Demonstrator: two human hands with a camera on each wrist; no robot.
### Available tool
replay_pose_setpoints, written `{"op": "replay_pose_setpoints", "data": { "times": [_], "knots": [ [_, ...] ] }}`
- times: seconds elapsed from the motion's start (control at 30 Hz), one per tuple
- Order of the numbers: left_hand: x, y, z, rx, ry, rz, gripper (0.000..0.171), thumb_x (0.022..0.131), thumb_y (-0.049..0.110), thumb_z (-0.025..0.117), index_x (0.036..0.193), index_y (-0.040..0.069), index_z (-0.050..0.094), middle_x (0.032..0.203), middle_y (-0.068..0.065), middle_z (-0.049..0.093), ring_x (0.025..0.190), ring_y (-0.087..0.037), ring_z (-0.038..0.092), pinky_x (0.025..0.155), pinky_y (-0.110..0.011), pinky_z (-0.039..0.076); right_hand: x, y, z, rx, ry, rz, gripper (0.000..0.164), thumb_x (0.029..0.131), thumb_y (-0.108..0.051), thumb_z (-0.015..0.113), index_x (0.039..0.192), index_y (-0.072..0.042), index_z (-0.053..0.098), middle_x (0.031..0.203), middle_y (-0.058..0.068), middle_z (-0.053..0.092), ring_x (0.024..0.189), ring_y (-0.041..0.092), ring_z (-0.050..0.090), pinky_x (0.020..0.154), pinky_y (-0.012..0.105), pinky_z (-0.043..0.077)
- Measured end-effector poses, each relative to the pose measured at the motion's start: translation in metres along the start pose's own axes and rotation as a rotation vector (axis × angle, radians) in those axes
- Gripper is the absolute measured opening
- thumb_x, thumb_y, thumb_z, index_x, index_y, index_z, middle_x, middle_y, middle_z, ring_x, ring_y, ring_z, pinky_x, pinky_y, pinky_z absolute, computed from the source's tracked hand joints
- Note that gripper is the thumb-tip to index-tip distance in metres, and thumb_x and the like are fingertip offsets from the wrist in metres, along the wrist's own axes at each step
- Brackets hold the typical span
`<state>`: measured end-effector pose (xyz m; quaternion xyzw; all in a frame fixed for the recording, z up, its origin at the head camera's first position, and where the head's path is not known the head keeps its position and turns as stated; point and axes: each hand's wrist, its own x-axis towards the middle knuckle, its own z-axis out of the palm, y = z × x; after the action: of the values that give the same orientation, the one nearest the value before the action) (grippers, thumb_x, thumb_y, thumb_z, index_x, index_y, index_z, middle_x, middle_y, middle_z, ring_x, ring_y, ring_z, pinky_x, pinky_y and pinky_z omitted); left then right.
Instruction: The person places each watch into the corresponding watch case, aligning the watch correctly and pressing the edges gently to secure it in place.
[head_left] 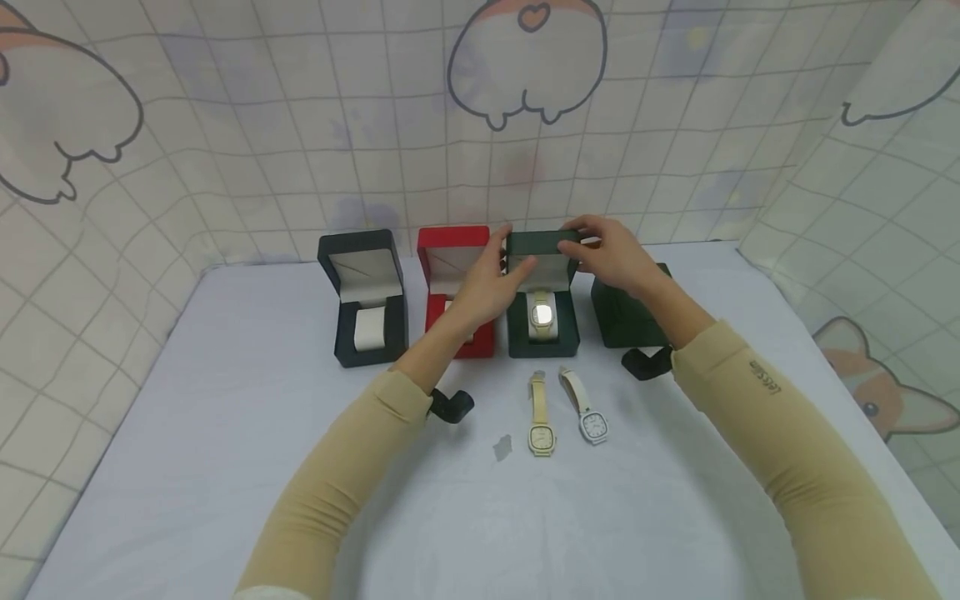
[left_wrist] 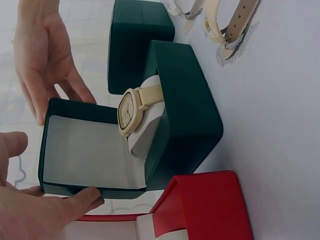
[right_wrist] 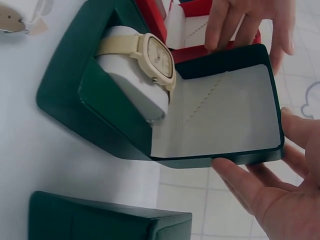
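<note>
A green watch box point(head_left: 543, 344) stands with its lid raised, and a gold-toned watch point(left_wrist: 129, 111) sits round the pale cushion inside. At the left side of the lid point(right_wrist: 235, 115) is my left hand point(head_left: 486, 287), its fingers extended against the side and its thumb apart from the rim. On the opposite side, my right hand point(head_left: 613, 257) touches the lid with fairly straight fingers, its thumb by the front rim in the right wrist view. Neither hand's fingers curl plainly round the lid. The forearm and hand partly hide an open red watch box point(head_left: 480, 342).
An open black watch box point(head_left: 347, 337) with a white cushion stands on the left. Another green box point(head_left: 624, 321) is behind my right wrist. A gold-toned watch point(head_left: 541, 437) and a white-strapped watch point(head_left: 593, 425) lie in front, beside a small grey patch point(head_left: 502, 448). A tiled-print cloth point(head_left: 375, 167) hangs behind.
</note>
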<state>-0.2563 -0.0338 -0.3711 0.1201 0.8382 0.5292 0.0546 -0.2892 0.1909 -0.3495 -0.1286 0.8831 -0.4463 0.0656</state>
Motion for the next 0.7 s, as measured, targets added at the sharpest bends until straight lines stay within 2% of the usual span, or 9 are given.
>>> {"op": "replay_pose_setpoints", "data": {
  "times": [0.33,0.7],
  "knots": [
    [-0.003,0.001,-0.001,0.001,-0.005,0.003,0.069,0.105,0.036,0.06,0.162,0.02,0.024,0.161,-0.014,0.038,0.141,-0.031,0.046,0.111,-0.052,0.042,-0.01,0.003,0.007,0.037,0.041,-0.046,0.045,0.106,-0.024,0.061,0.143,-0.001,0.052,0.145,0.021,0.051,0.137,0.039,0.049,0.101,0.048,0.051],
    [-0.006,-0.002,-0.002,-0.013,-0.034,0.036,0.057,0.106,0.031,0.059,0.154,0.018,0.032,0.158,-0.017,0.041,0.14,-0.032,0.047,0.109,-0.048,0.044,-0.021,0.007,0.013,0.015,0.086,-0.092,0.042,0.105,-0.022,0.063,0.14,-0.002,0.054,0.144,0.022,0.051,0.138,0.044,0.046,0.105,0.058,0.046]
  ]
}}
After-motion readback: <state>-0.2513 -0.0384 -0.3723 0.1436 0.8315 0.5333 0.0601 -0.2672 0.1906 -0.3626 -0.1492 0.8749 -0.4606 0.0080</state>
